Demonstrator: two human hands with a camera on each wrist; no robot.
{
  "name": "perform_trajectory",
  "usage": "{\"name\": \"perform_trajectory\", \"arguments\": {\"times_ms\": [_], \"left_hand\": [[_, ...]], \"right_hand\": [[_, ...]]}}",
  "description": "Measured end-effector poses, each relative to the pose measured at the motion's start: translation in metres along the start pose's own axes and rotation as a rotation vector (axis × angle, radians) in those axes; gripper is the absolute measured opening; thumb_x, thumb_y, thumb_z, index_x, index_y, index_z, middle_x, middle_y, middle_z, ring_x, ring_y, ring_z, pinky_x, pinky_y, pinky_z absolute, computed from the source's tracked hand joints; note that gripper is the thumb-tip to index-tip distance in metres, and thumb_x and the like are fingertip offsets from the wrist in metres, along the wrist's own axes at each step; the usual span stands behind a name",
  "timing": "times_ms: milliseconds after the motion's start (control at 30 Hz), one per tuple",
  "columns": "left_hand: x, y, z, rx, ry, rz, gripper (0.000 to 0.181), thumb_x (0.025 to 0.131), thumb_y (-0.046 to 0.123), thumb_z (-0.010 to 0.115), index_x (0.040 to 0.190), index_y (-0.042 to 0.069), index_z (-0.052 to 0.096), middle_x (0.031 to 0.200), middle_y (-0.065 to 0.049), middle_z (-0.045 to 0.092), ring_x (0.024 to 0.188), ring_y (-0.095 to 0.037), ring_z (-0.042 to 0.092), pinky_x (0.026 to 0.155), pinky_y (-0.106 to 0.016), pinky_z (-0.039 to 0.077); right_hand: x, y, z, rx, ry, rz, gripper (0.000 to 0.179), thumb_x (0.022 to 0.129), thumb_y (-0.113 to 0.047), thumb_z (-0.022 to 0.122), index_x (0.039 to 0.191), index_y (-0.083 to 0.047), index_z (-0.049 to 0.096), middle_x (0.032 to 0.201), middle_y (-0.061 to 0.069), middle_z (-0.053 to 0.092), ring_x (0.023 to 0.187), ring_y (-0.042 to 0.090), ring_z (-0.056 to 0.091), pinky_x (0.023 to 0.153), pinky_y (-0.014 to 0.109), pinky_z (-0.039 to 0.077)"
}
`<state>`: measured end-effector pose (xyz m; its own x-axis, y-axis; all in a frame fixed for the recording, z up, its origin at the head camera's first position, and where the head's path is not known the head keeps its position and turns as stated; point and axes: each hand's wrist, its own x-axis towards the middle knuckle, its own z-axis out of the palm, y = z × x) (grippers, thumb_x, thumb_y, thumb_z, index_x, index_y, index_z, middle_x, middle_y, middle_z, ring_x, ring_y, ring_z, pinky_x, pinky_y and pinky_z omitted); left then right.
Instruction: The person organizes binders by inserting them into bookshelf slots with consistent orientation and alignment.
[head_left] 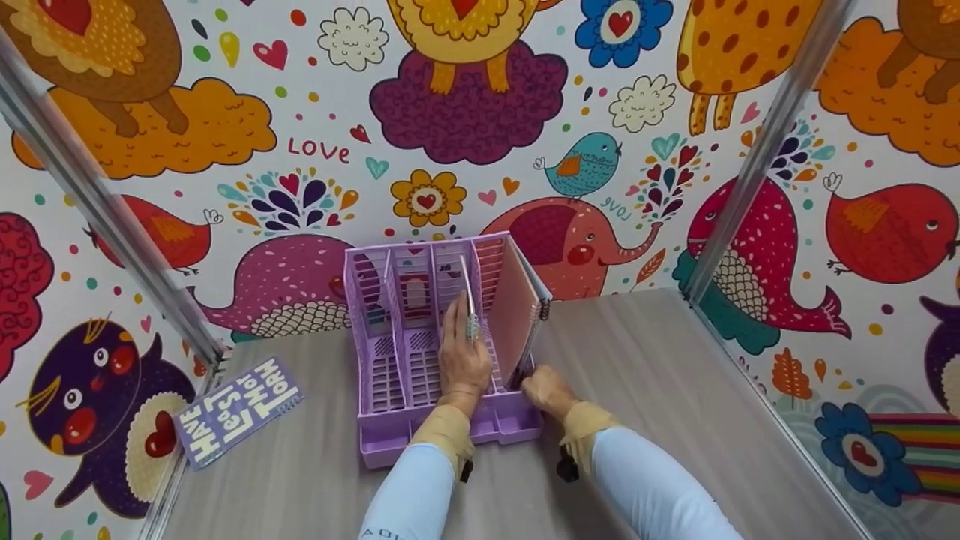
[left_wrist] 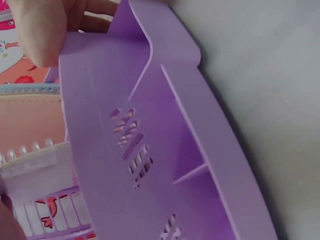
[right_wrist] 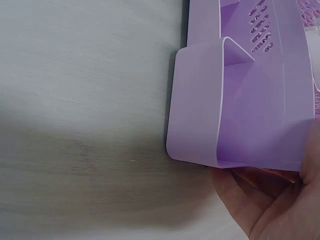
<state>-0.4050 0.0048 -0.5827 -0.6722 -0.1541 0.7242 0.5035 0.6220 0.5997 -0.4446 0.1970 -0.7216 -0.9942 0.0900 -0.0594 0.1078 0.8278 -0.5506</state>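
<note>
A purple desk file rack (head_left: 386, 448) with upright dividers and a low front tray stands on the table. My left hand (head_left: 463, 371) holds a thin spiral notebook (head_left: 470, 315) on edge inside the rack, right of its middle. In the left wrist view that notebook's clear coil (left_wrist: 30, 151) shows, with part of the left hand at the lower left edge. My right hand (head_left: 550, 390) grips the rack's front right corner; in the right wrist view its fingers (right_wrist: 240, 200) curl under the side. A pinkish-covered spiral notebook (head_left: 510, 315) stands in the rightmost slot.
A blue-purple notebook (head_left: 240, 411) with large pale lettering lies flat on the table left of the rack. Behind the rack rises a wall (head_left: 322, 97) with cartoon animals. Metal posts (head_left: 112, 202) frame the corners.
</note>
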Motion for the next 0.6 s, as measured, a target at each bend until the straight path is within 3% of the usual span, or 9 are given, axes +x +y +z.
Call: {"name": "perform_trajectory", "arguments": {"times_ms": [67,267,433,533,600], "left_hand": [[0.0,-0.003,0.0,0.015,-0.009,-0.009,0.083,0.083,-0.002,0.059,0.165,0.006,0.049,0.158,-0.022,0.06,0.136,-0.043,0.067,0.078,-0.048,0.065],[-0.003,-0.005,0.002,0.058,-0.054,-0.055,0.077,0.091,0.006,0.059,0.167,0.008,0.046,0.158,-0.02,0.062,0.136,-0.044,0.069,0.099,-0.053,0.064],[-0.005,0.0,0.008,0.02,-0.081,-0.081,0.063,0.106,0.013,0.056,0.168,0.006,0.046,0.158,-0.022,0.064,0.104,-0.048,0.078,0.084,-0.055,0.066],[-0.005,0.004,0.01,0.013,-0.107,-0.102,0.054,0.111,0.018,0.055,0.163,0.003,0.052,0.153,-0.023,0.069,0.094,-0.049,0.079,0.081,-0.056,0.066],[-0.006,0.006,0.011,0.046,-0.129,-0.12,0.044,0.113,0.021,0.055,0.151,0.001,0.062,0.14,-0.022,0.076,0.095,-0.049,0.08,0.081,-0.056,0.065]], "right_hand": [[0.0,-0.001,0.003,-0.01,0.006,0.014,0.025,0.086,-0.021,0.057,0.089,-0.004,0.074,0.098,0.019,0.081,0.082,0.028,0.068,0.078,0.051,0.062],[0.0,-0.006,0.005,-0.015,-0.002,0.026,0.026,0.086,-0.022,0.058,0.092,-0.005,0.077,0.101,0.018,0.082,0.082,0.027,0.068,0.079,0.051,0.062],[0.002,-0.003,0.004,-0.004,-0.008,0.036,0.022,0.088,-0.024,0.06,0.092,-0.009,0.075,0.096,0.01,0.079,0.08,0.024,0.065,0.075,0.046,0.059],[0.005,0.003,0.004,0.003,-0.014,0.04,0.02,0.088,-0.024,0.06,0.089,-0.011,0.074,0.091,0.007,0.076,0.078,0.023,0.064,0.07,0.042,0.056],[0.006,0.006,0.004,0.012,-0.022,0.04,0.018,0.088,-0.024,0.06,0.089,-0.011,0.073,0.088,0.005,0.074,0.076,0.023,0.063,0.066,0.04,0.054]]}}
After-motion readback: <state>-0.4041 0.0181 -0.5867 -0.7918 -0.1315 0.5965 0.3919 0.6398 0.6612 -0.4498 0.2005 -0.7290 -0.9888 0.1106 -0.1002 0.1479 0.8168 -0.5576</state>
